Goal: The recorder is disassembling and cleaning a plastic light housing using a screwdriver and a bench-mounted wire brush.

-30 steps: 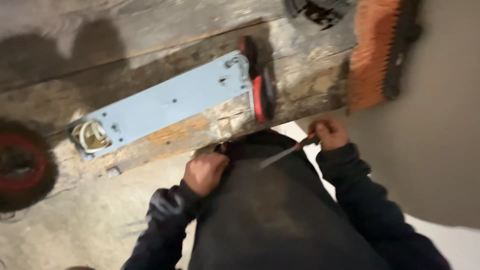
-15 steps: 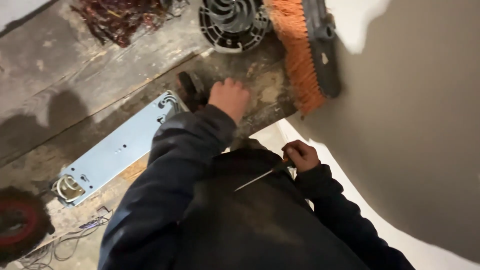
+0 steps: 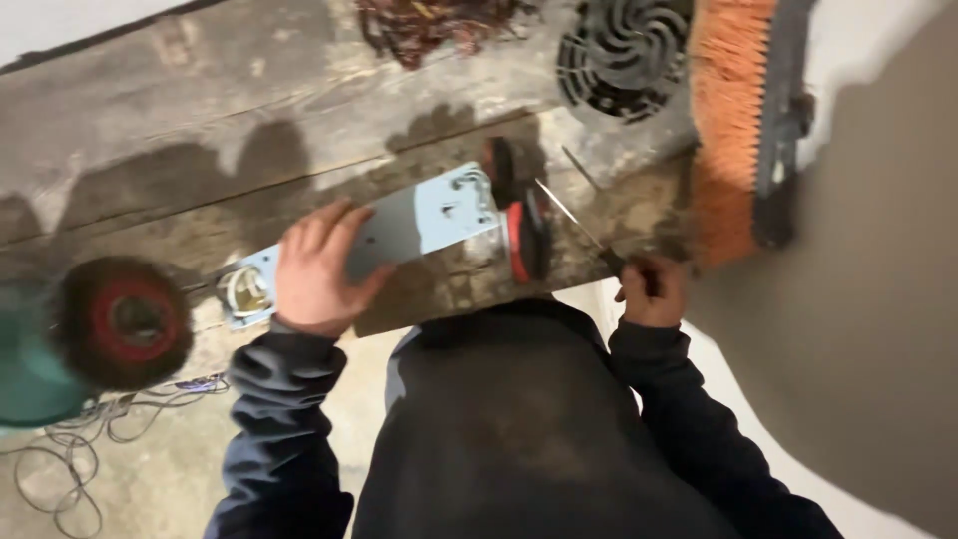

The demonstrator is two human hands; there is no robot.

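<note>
A light blue metal plate (image 3: 429, 215) lies across a rough wooden bench (image 3: 200, 130), with a red and black wheel (image 3: 521, 240) at its right end and a round metal fitting (image 3: 242, 291) at its left end. My left hand (image 3: 319, 268) rests flat on the plate's left half, fingers spread. My right hand (image 3: 649, 289) grips a thin screwdriver (image 3: 574, 218) whose tip points at the wheel end of the plate.
An orange-bristled broom head (image 3: 733, 110) lies at the right of the bench. A black fan wheel (image 3: 621, 50) sits at the back, beside a heap of dark red scraps (image 3: 429, 25). A wire brush wheel (image 3: 125, 319) with a red centre and loose wires (image 3: 60, 459) sit at the left.
My left hand has come back from the wheel end and settled on the plate's left half. My right hand has lifted the screwdriver from my lap to the wheel.
</note>
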